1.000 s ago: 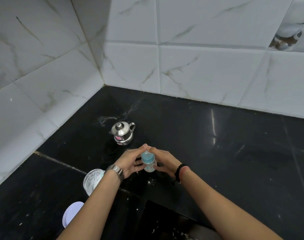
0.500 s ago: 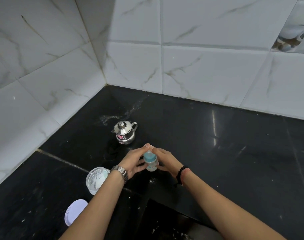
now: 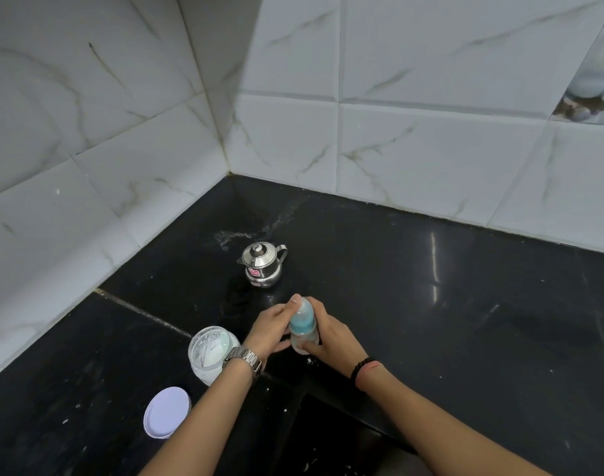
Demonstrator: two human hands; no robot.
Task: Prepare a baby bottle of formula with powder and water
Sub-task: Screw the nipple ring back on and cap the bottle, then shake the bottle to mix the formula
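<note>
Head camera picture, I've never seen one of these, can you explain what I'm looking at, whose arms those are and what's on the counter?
The camera sits on a person's head, looking forward and down, so the two bare arms belong to the wearer. There is no machine. The left hand, with a metal watch at the wrist, and the right hand together hold a small baby bottle with a teal collar. On the black counter stand a lidded steel pot, an open powder jar with white powder inside, and its white lid lying nearer the wearer. White tiled walls meet in the corner behind.
</note>
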